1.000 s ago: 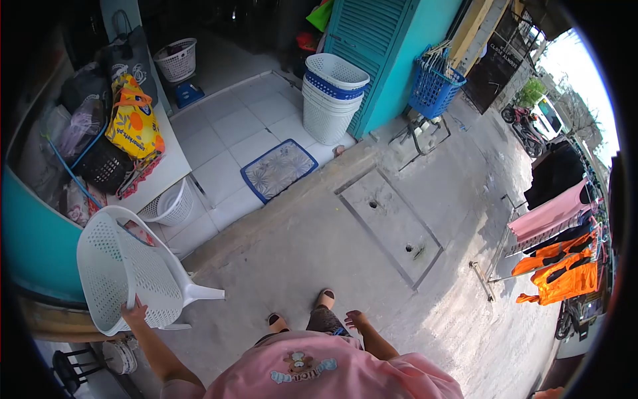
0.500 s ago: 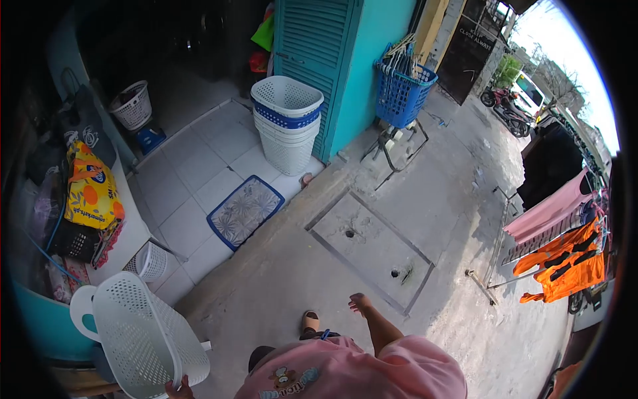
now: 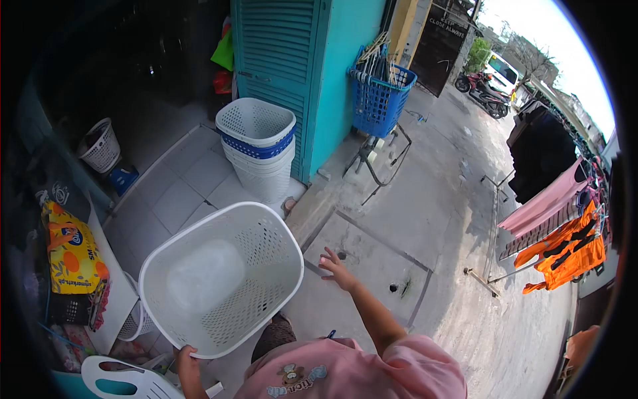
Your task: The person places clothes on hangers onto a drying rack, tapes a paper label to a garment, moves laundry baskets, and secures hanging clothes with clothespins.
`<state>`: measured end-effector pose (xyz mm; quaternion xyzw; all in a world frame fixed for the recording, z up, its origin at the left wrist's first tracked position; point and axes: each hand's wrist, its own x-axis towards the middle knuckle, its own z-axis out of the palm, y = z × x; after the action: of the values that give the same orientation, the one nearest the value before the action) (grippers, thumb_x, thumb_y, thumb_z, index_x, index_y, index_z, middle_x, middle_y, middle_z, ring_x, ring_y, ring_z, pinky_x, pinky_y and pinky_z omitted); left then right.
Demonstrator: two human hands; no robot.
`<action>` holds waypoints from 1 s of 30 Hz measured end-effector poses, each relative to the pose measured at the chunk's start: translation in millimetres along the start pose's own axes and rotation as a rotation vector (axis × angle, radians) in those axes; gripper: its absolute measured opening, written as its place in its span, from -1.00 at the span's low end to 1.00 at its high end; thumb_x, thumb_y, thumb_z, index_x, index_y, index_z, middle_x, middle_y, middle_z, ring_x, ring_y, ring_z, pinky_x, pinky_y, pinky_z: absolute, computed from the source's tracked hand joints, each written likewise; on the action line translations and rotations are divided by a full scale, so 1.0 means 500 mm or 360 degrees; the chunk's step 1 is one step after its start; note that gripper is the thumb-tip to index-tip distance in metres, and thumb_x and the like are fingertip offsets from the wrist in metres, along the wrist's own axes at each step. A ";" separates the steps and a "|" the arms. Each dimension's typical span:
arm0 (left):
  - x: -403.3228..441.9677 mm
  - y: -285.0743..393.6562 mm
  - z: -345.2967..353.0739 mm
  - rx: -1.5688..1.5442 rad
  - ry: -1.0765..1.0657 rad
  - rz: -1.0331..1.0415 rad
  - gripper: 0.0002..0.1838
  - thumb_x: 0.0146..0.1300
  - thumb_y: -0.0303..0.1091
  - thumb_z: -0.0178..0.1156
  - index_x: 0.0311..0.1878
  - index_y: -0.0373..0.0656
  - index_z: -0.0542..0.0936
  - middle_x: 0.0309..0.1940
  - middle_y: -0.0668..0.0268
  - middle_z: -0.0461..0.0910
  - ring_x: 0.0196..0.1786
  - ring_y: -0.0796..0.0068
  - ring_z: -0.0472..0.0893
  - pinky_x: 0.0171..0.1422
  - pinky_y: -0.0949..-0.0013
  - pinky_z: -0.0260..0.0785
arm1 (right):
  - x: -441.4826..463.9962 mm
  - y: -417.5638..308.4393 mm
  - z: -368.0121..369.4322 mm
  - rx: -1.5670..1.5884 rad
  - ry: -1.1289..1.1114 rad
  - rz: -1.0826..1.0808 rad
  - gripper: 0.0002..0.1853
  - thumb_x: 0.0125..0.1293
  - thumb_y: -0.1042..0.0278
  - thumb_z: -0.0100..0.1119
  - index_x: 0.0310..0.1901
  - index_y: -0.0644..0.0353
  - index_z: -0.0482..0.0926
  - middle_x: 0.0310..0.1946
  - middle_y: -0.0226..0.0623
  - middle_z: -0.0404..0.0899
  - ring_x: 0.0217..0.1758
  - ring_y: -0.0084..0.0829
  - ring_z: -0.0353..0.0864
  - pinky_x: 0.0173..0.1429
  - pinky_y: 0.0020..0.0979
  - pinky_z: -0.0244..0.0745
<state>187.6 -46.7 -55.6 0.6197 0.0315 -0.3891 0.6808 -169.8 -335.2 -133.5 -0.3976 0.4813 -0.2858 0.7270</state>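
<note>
My left hand [image 3: 187,356] grips the near rim of a white plastic laundry basket [image 3: 219,276], tilted so that its bare inside faces me. Perforated sides surround its smooth bottom. To the basket's right, my right hand [image 3: 337,269] reaches out over the concrete, its fingers spread and holding nothing. A gap separates those fingers from the basket's rim. Below my left hand, part of another white plastic piece with a handle opening [image 3: 126,382] shows at the bottom edge.
A stack of white and blue baskets [image 3: 258,143] stands by the teal louvered door [image 3: 276,60]. Farther right, a blue basket of hangers [image 3: 382,100] rests on a metal frame. A yellow bag [image 3: 74,256] lies at left; orange clothes [image 3: 568,253] hang at right.
The white basket has swung up and right in my left hand, its opening turned toward me. My right hand has moved up and left toward it, fingers spreading.
</note>
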 end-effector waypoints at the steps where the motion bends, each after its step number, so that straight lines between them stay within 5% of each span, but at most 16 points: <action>1: 0.013 0.051 0.059 0.0239 -0.0198 0.0065 -0.48 -0.28 -0.52 0.01 -0.08 -0.32 0.35 -0.25 0.22 0.42 -0.21 0.36 0.46 -0.18 0.36 0.38 | 0.011 -0.007 0.000 0.0022 0.0026 -0.0011 -0.10 -0.04 -0.13 0.18 0.27 0.04 -0.04 0.22 -0.15 0.06 0.24 -0.20 0.11 0.12 -0.07 0.20; 5: 0.142 0.188 0.201 0.1060 -0.0849 0.0049 -0.32 -0.34 -0.55 0.00 0.06 -0.33 0.28 -0.13 0.16 0.42 -0.11 0.31 0.45 -0.05 0.44 0.32 | -0.001 0.029 -0.042 0.0355 -0.0101 0.0234 -0.23 -0.07 0.12 0.28 0.17 0.22 0.17 0.08 -0.20 0.30 0.12 -0.24 0.30 0.14 -0.15 0.24; 9: 0.202 0.290 0.430 0.1625 -0.1279 0.0406 -0.28 -0.32 -0.55 -0.02 0.12 -0.37 0.24 -0.07 0.12 0.43 0.02 0.28 0.40 0.13 0.44 0.18 | -0.038 0.072 -0.020 0.0706 0.0129 0.0173 -0.35 -0.12 0.40 0.19 0.10 0.28 0.24 -0.03 -0.22 0.39 0.06 -0.25 0.36 0.14 -0.19 0.26; 12: 0.226 0.386 0.576 0.1767 -0.1648 0.0549 -0.29 -0.07 -0.46 0.05 0.25 -0.19 0.15 0.10 0.09 0.33 0.12 0.27 0.37 0.17 0.35 0.20 | -0.006 0.061 0.013 0.0983 0.0162 0.0037 -0.37 -0.18 0.49 0.10 0.07 0.25 0.27 -0.04 -0.21 0.40 0.04 -0.21 0.38 0.12 -0.16 0.30; 17: 0.218 0.508 0.695 0.0270 -0.1812 0.0548 -0.45 0.07 -0.37 -0.04 0.20 -0.17 0.21 0.15 0.07 0.28 0.10 0.28 0.40 -0.03 0.40 0.41 | 0.120 -0.079 0.051 0.1243 0.0202 -0.0205 -0.39 -0.21 0.54 -0.01 0.05 0.16 0.29 -0.05 -0.26 0.41 0.03 -0.16 0.39 0.02 -0.12 0.38; 20: 0.286 0.466 0.686 0.0384 -0.1371 0.0742 -0.50 0.11 -0.33 -0.09 0.18 -0.17 0.22 0.14 0.11 0.29 0.10 0.32 0.39 -0.05 0.41 0.40 | 0.231 -0.217 0.050 0.1247 0.0074 -0.0357 -0.37 -0.19 0.56 -0.02 0.09 0.13 0.26 -0.04 -0.25 0.40 0.03 -0.19 0.38 0.00 -0.12 0.39; 24: 0.382 0.354 0.580 0.0253 -0.1006 0.0093 -0.55 0.13 -0.36 -0.13 0.15 -0.13 0.25 0.10 0.22 0.35 0.12 0.42 0.35 0.05 0.36 0.24 | 0.402 -0.383 0.018 0.1159 -0.0043 -0.0428 -0.38 -0.16 0.54 -0.02 0.09 0.18 0.24 -0.03 -0.24 0.38 0.06 -0.21 0.37 0.05 -0.15 0.38; 30: 0.462 0.073 0.335 -0.0453 0.0156 -0.0146 -0.68 0.10 -0.25 0.02 -0.03 0.07 0.40 -0.09 0.45 0.48 -0.08 0.60 0.43 -0.01 0.42 0.23 | 0.627 -0.567 -0.004 0.0943 -0.0149 -0.0551 -0.42 -0.16 0.51 0.04 0.05 0.21 0.28 -0.08 -0.27 0.41 0.01 -0.28 0.40 0.09 -0.23 0.35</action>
<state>295.3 -308.2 -108.8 0.5331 0.1479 -0.3806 0.7410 -63.8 -733.6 -40.1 -0.2577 0.2690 -0.5138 0.7728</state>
